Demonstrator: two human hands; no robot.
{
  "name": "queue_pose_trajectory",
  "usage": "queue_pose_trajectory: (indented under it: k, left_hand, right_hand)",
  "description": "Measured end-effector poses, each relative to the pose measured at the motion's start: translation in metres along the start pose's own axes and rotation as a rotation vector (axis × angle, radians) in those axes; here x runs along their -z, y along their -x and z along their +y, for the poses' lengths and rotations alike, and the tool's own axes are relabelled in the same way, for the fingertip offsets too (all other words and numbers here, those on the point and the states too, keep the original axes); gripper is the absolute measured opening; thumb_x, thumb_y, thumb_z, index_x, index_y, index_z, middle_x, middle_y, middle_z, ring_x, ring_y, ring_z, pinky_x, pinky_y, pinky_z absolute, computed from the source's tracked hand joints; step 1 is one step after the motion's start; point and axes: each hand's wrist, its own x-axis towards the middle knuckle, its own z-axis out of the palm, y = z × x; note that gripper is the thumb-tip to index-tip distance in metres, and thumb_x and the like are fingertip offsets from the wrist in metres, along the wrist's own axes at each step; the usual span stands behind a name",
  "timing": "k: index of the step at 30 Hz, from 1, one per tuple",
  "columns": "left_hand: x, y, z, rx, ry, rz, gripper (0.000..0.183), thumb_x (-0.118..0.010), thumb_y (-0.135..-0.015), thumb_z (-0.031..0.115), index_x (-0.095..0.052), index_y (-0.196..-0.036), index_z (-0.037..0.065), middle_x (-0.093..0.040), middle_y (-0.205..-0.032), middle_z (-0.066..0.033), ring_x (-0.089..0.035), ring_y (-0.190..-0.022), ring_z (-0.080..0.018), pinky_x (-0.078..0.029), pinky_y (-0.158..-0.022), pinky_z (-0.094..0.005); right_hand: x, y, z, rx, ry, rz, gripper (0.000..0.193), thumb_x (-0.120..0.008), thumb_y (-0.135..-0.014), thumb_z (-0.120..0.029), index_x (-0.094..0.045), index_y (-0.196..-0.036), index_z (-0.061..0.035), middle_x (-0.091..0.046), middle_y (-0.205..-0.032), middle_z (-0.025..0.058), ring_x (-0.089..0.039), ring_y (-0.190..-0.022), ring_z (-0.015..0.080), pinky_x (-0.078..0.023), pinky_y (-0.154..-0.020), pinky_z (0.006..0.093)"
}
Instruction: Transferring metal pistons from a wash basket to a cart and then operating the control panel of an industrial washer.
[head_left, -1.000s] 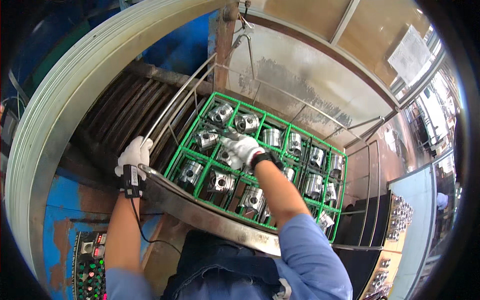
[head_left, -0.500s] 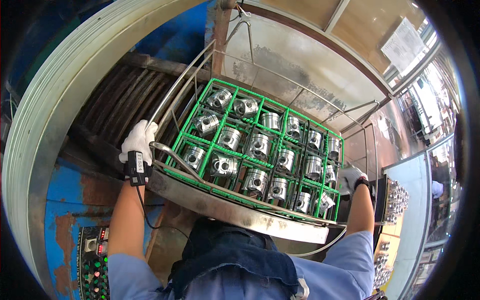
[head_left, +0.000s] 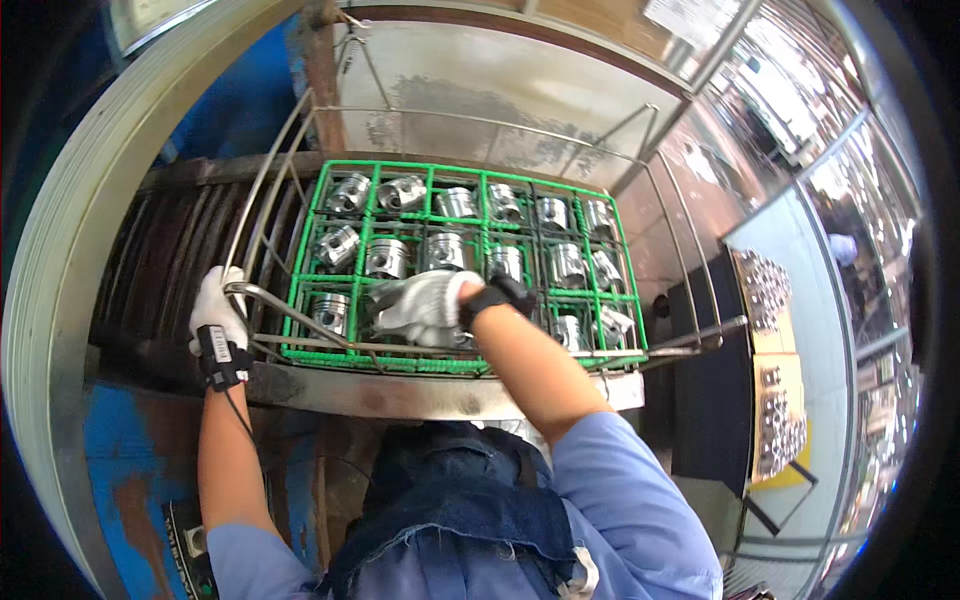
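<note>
A wire basket stands in front of me, with a green coated grid inside. Silver engine pistons lie in its cells, several of them tilted. My left hand, in a white glove, is closed round the metal rail at the basket's left end. Also gloved in white, my right hand reaches over the near part of the grid. Its fingers point left and down beside a partly covered piston, right of the piston in the near left cell. Whether they grip it is blurred and hidden.
Dark roller bars run left of the basket, next to a curved pale metal frame. A metal ledge crosses in front of me. At the right, more pistons stand on a bench beside a glass partition.
My right hand has left the basket's right end and come over the near left part of the grid. My left hand stays on the rail. My view has turned, so the basket looks more level.
</note>
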Motion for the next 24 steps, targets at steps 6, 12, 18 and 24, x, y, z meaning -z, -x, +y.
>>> queue_pose_trajectory:
  k: [6,12,18,24]
  left_hand:
    - [-0.007,-0.002,-0.028,-0.14,0.043,0.018,0.03,-0.061,-0.102,0.018,-0.065,-0.125,-0.001,-0.073,-0.108,-0.0132,-0.07,-0.1,-0.0215,-0.054,-0.09,-0.0335]
    - [-0.014,-0.009,-0.022,-0.004,0.413,0.013,0.03,-0.059,-0.103,0.019,-0.065,-0.125,-0.001,-0.073,-0.104,-0.0123,-0.071,-0.097,-0.0194,-0.056,-0.086,-0.0317]
    - [0.005,-0.011,0.002,0.12,-0.011,-0.098,0.038,-0.061,-0.104,0.032,-0.065,-0.127,0.002,-0.072,-0.097,-0.0121,-0.07,-0.087,-0.0195,-0.056,-0.078,-0.0325]
    - [-0.011,-0.024,-0.03,0.246,0.305,-0.079,0.023,-0.058,-0.105,0.032,-0.065,-0.113,0.011,-0.052,-0.074,-0.0007,-0.046,-0.055,-0.0126,-0.038,-0.048,-0.0313]
  right_hand:
    - [0.054,0.194,0.116,-0.429,0.289,0.612,0.037,-0.066,-0.091,-0.047,-0.075,-0.11,-0.0162,-0.07,-0.073,0.0068,-0.066,-0.065,0.0201,-0.052,-0.059,0.0372]
    - [-0.045,0.181,0.147,-0.013,0.254,0.831,0.027,-0.061,-0.097,-0.037,-0.072,-0.112,-0.0166,-0.071,-0.092,0.0097,-0.071,-0.08,0.0268,-0.055,-0.069,0.0375]
    - [-0.175,0.0,0.102,0.275,0.514,0.302,0.015,-0.059,-0.101,-0.024,-0.071,-0.104,-0.0143,-0.07,-0.107,0.0083,-0.071,-0.091,0.0278,-0.056,-0.08,0.0358]
    - [-0.126,0.024,0.197,0.353,-0.263,0.285,0.034,-0.063,-0.095,-0.012,-0.065,-0.128,-0.0118,-0.07,-0.114,0.0073,-0.067,-0.1,0.0183,-0.053,-0.082,0.0296]
